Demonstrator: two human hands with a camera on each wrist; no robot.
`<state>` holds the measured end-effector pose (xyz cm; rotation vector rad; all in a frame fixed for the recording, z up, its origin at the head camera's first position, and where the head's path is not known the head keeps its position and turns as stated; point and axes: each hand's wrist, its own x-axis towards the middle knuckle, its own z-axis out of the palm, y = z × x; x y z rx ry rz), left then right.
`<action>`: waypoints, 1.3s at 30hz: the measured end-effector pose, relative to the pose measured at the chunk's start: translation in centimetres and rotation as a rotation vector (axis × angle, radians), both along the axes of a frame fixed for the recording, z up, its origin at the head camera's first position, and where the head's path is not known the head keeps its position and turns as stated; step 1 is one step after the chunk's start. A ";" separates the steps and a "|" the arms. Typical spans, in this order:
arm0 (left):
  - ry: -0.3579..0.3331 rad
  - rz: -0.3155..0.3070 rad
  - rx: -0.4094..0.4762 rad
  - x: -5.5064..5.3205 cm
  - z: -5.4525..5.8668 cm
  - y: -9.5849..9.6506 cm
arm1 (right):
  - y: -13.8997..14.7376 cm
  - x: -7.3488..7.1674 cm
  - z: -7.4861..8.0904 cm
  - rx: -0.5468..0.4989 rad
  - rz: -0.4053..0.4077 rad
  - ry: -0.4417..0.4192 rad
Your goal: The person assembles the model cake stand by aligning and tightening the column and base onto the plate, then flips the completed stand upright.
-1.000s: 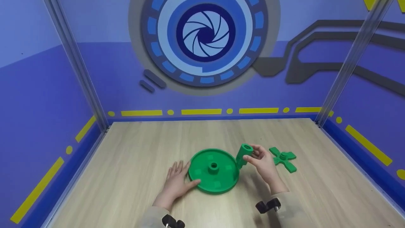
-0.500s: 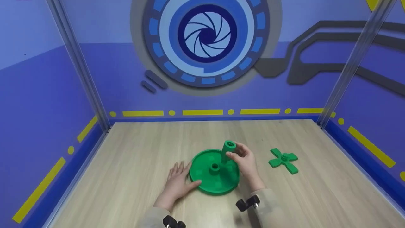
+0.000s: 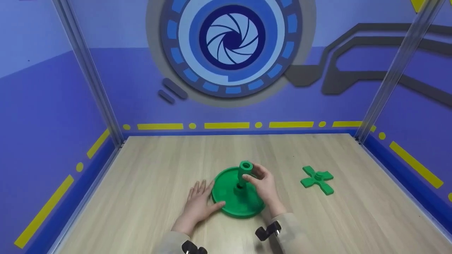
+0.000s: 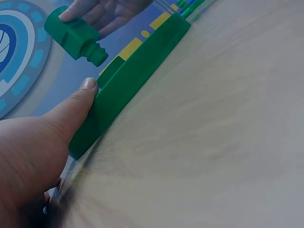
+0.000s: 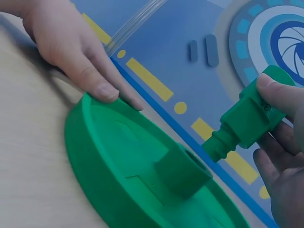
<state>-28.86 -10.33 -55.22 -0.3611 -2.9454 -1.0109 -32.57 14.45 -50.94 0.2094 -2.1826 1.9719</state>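
A round green dish (image 3: 229, 208) with a low rim lies on the table, a hollow round socket (image 5: 183, 172) rising from its centre. My left hand (image 3: 198, 207) rests against the dish's left side with straight, spread fingers, its thumb at the rim. In my right hand (image 3: 265, 187), thumb and fingers pinch a green hollow post (image 3: 244, 171). The post has a squared middle and a narrower threaded end (image 5: 221, 145). That end points down, tilted, just above the socket and apart from it in the right wrist view.
To the right, a green four-armed cross piece (image 3: 318, 179) with a raised centre stud lies on the wooden table (image 3: 148, 169). Blue-purple printed walls (image 3: 219, 113) enclose the table at the back and sides, with clear corner posts (image 3: 385, 81).
My right hand has carried the green post leftward from beside the dish's right rim to over the central socket. My left hand stays at the dish's left side.
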 end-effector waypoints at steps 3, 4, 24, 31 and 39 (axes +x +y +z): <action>-0.003 -0.001 0.001 0.0 0.0 0.0 | -0.1 -0.1 -0.3 -0.001 0.005 0.005; -0.005 -0.001 0.002 0.0 0.0 0.0 | -0.1 -0.1 -0.3 -0.001 0.006 0.006; 0.016 0.002 -0.007 0.1 0.2 0.0 | -0.5 -0.1 -1.4 0.054 0.063 0.006; 0.010 0.007 0.002 -0.1 0.1 0.1 | -0.4 -0.2 -1.7 0.096 0.071 0.018; 0.011 -0.001 0.003 0.0 0.1 0.0 | 0.2 -0.3 -1.6 0.097 0.142 0.044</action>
